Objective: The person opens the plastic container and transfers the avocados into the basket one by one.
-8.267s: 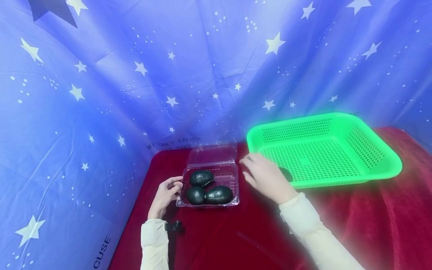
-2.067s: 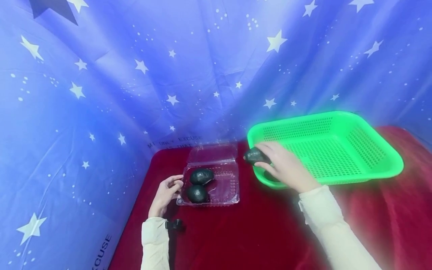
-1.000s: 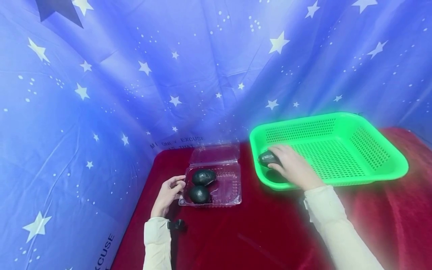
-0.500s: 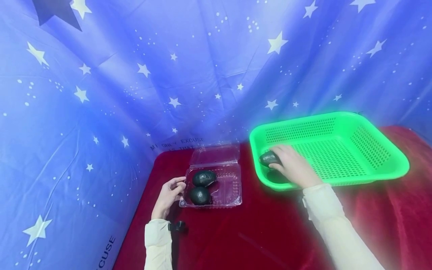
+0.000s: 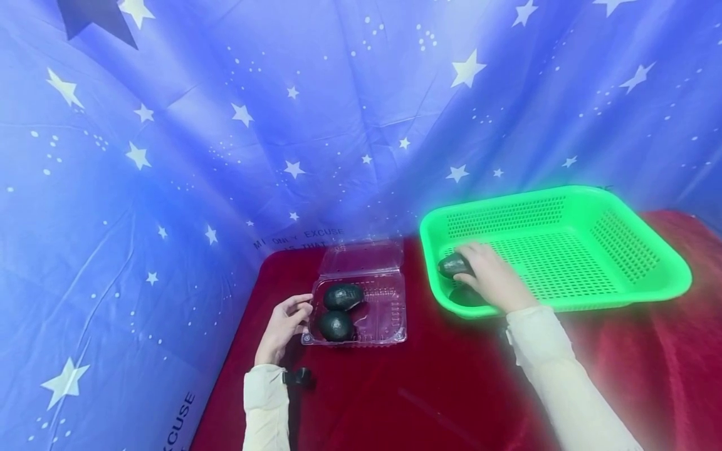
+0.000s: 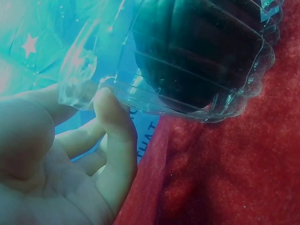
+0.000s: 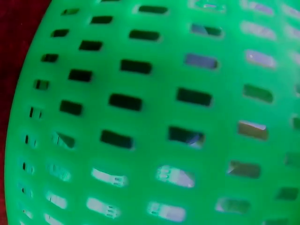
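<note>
Status: the right hand (image 5: pixel 496 279) has carried an avocado (image 5: pixel 453 265) across the left rim of the green basket (image 5: pixel 671 285). About two seconds earlier the avocado was over that rim; it is now inside the basket, at the left end. The right grip grasps it, fingers over the top and thumb below. Whether it bears on the basket floor cannot be determined.

A second dark avocado (image 5: pixel 465 296) lies in the basket beneath the right hand, partly hidden. Whether the two touch cannot be determined.

The clear container (image 5: pixel 378 322) stands on the red-covered counter (image 5: pixel 406 394), lid folded back. It contains two avocados: a rear unit (image 5: pixel 344 296) and a front unit (image 5: pixel 336 326). Its right half is vacant.

The left hand (image 5: pixel 279 331) remains at the container's left side; its grip pinches the rim.

Implication: the held avocado is judged to be at its release position, but its transfer is incomplete while the right grip encloses it. The right wrist view shows the perforated basket wall only.
</note>
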A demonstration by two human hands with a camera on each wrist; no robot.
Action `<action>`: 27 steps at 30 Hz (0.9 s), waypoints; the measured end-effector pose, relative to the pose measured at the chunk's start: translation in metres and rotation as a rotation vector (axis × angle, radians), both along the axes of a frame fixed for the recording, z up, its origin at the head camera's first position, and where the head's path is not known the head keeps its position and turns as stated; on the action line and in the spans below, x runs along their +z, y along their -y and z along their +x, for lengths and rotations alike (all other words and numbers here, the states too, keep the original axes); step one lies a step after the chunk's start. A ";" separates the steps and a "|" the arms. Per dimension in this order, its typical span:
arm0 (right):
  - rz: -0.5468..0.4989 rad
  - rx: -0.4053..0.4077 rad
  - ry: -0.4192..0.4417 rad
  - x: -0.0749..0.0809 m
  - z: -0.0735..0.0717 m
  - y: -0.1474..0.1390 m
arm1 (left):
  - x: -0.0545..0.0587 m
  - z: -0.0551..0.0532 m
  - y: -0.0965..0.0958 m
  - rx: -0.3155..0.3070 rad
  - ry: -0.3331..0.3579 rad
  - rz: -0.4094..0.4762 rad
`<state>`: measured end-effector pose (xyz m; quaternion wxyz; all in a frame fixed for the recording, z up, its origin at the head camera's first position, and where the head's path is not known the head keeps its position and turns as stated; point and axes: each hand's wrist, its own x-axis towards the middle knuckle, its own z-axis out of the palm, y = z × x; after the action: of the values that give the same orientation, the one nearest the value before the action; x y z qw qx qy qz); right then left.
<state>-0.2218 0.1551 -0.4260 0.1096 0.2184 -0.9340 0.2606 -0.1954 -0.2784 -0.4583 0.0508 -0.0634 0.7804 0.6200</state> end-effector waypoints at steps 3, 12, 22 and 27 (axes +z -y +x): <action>0.018 0.003 -0.003 -0.002 -0.001 -0.001 | 0.001 0.001 -0.001 0.001 0.008 0.005; 0.071 0.028 0.001 -0.005 -0.003 0.002 | 0.008 0.001 -0.002 -0.013 0.025 0.002; 0.059 0.012 0.003 -0.003 -0.002 0.007 | -0.001 -0.001 0.000 0.001 0.000 -0.009; 0.033 0.023 -0.041 -0.002 -0.001 0.013 | -0.001 0.000 0.000 0.001 -0.001 -0.008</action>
<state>-0.2226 0.1417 -0.4278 0.1221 0.2360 -0.9333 0.2417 -0.1959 -0.2788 -0.4594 0.0498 -0.0635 0.7829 0.6169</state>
